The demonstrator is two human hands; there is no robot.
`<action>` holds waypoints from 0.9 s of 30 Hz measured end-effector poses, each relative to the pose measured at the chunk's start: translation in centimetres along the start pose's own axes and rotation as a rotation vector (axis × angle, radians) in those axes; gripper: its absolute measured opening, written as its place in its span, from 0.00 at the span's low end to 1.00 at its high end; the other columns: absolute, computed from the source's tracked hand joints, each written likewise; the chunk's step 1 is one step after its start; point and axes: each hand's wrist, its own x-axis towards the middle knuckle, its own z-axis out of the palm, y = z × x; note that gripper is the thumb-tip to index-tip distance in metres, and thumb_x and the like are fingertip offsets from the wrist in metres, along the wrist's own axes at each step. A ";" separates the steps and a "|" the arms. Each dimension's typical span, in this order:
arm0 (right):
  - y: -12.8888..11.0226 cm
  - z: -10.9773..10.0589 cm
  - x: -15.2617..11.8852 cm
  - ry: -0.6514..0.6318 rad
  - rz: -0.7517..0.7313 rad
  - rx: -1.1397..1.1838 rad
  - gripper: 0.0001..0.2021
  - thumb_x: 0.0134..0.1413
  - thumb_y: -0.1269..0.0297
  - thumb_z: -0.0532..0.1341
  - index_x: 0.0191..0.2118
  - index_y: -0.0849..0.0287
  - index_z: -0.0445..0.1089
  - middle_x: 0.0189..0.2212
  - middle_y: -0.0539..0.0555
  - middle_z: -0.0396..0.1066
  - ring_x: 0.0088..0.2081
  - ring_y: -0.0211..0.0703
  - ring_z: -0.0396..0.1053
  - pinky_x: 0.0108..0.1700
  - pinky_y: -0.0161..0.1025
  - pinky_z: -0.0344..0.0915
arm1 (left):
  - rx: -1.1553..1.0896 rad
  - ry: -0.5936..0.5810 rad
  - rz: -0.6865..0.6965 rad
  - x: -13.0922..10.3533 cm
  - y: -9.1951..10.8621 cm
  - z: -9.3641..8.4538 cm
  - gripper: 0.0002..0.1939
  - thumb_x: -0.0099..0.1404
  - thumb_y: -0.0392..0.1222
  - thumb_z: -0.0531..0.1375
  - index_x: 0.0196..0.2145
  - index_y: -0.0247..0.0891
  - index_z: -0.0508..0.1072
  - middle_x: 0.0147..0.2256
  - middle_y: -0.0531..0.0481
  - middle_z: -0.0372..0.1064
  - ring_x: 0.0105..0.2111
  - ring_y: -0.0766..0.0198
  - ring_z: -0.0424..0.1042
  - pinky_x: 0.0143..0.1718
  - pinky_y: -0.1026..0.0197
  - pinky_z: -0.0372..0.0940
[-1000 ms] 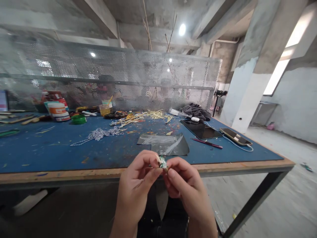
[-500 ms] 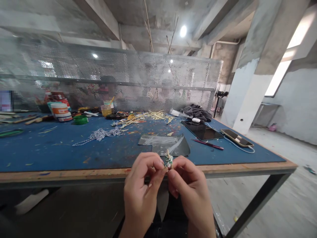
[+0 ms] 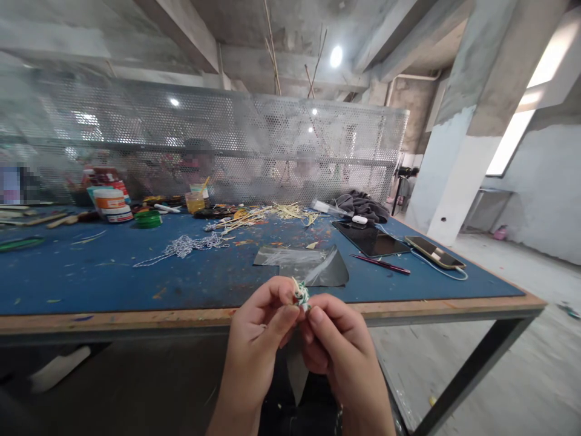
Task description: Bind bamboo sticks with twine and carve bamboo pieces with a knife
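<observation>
- Head view: the left hand (image 3: 258, 351) and the right hand (image 3: 340, 351) meet in front of the near edge of the table (image 3: 136, 320), above the lap. Between them sits a small knot of white-and-green cord (image 3: 300, 295).
- Both hands have thumb and forefinger closed on the knot from opposite sides; the other fingers curl in loosely.
- The knot looks very light, soft and springy. It probably loosens if the pinch slackens, so the best hold seems to be at its two sides, right at the wrapped part.
- On the blue tabletop, well apart from the hands, lie a loose length of white cord (image 3: 181, 247), a clear plastic bag (image 3: 302, 263), a tablet (image 3: 370, 239), a phone (image 3: 434, 252) and a pen (image 3: 380, 263).
- Further back stand paint tubs (image 3: 111, 204) and a heap of straw strips (image 3: 263, 214), before a perforated metal screen (image 3: 204, 145).
</observation>
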 end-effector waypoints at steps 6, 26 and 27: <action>-0.3 -0.1 0.3 -0.082 0.125 0.250 0.08 0.59 0.60 0.65 0.32 0.58 0.74 0.20 0.43 0.60 0.16 0.21 0.43 0.16 0.21 0.45 | -0.061 0.074 -0.037 -0.3 0.4 0.9 0.18 0.53 0.49 0.72 0.27 0.36 0.69 0.26 0.56 0.60 0.21 0.77 0.57 0.20 0.79 0.56; 0.0 -0.1 0.4 0.124 0.026 -0.078 0.13 0.56 0.53 0.65 0.34 0.59 0.74 0.20 0.43 0.58 0.18 0.24 0.46 0.18 0.24 0.45 | 0.646 0.450 0.689 -0.6 -1.4 1.7 0.12 0.57 0.27 0.66 0.34 0.41 0.69 0.32 0.55 0.77 0.31 0.67 0.76 0.30 0.67 0.68; 0.0 -0.1 0.4 0.117 0.033 -0.070 0.13 0.56 0.53 0.65 0.33 0.59 0.73 0.20 0.43 0.58 0.18 0.24 0.46 0.18 0.25 0.45 | 0.609 0.448 0.675 -0.5 -1.3 1.7 0.12 0.57 0.28 0.66 0.34 0.40 0.69 0.32 0.55 0.76 0.30 0.68 0.75 0.30 0.68 0.68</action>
